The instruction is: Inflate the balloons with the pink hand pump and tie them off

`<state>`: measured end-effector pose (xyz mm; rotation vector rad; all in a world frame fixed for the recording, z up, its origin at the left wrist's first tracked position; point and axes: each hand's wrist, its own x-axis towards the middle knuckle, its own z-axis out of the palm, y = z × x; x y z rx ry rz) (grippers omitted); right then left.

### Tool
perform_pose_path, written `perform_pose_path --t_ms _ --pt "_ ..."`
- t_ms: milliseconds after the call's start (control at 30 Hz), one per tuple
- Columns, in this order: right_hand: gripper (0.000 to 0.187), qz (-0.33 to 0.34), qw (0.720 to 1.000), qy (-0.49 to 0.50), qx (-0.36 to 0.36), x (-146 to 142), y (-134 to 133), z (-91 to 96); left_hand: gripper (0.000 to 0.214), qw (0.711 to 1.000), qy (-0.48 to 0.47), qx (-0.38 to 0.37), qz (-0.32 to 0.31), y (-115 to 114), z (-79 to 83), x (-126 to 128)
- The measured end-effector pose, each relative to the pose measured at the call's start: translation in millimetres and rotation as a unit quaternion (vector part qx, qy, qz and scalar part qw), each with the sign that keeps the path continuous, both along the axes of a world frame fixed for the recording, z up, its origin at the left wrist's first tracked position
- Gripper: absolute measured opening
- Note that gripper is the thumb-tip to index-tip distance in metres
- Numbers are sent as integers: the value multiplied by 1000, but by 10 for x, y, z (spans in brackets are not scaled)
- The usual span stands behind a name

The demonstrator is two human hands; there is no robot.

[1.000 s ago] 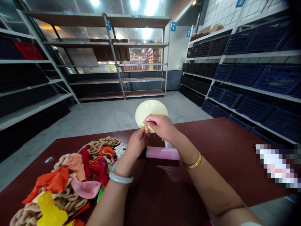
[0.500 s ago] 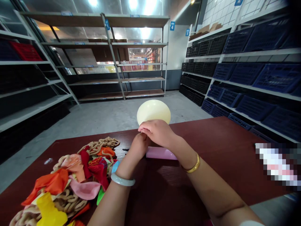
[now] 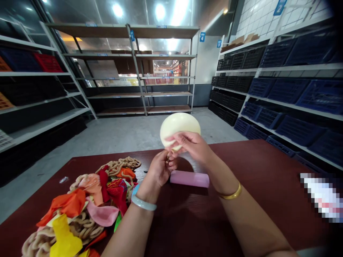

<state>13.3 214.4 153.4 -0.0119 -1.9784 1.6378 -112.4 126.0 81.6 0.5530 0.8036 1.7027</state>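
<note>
Item count as observed:

- Inflated balloon (image 3: pixel 180 126), pale yellow: one.
- Pink balloon pump (image 3: pixel 189 179): one.
- Hands: two, a left hand (image 3: pixel 160 169) and a right hand (image 3: pixel 194 146).
- Bangles: two, one pale green bangle (image 3: pixel 143 203) and one gold bangle (image 3: pixel 229 194).
- Heap of limp balloons (image 3: pixel 80 210): one. The pieces overlap, so they cannot be counted.
- Table (image 3: pixel 268 167): one.
- Blue aisle signs (image 3: pixel 202 36): four.

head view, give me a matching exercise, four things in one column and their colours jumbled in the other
Things:
1. balloon
2. tube
3. left wrist bangle
4. right wrist bangle

Colours:
a. gold
b. pale yellow
c. pink
d. pale grey-green

Pairs: 1-b, 2-c, 3-d, 4-a
</note>
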Motion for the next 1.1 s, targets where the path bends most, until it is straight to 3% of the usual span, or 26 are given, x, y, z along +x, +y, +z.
perform_pose_path --t_ms 67,133,200,267,367,467,600,700,800,900,1100 --pt "45 24 991 -133 13 74 113 -11 24 999 -39 24 15 -34 58 -50" --pt "39 34 967 -246 63 89 238 -78 24 997 -68 43 13 -68 112 -74" --pt "21 -8 968 -229 104 12 327 -202 22 994 -91 55 -6 -96 161 -64" --pt "12 -71 984 -126 102 -137 348 -356 21 991 -117 56 -32 -118 200 -32" --pt "21 4 997 -68 -33 -379 276 -573 21 986 -148 53 -54 -137 242 10" --pt "20 97 975 -66 -187 -506 188 -714 20 984 -158 55 -55 -150 267 19" --pt "23 121 959 -74 -247 -510 175 -794 18 983 -166 55 -59 -158 272 2" --pt "16 92 968 -92 -213 -494 215 -788 16 985 -156 45 -61 -162 259 -43" --pt "17 -27 981 -115 -151 -472 246 -704 16 989 -138 38 -35 -177 254 -117" --pt "22 -137 978 -132 -90 -431 247 -580 16 991 -130 29 -7 -198 265 -178" --pt "23 -188 974 -130 1 -400 175 -456 13 993 -94 61 39 -214 279 -189"
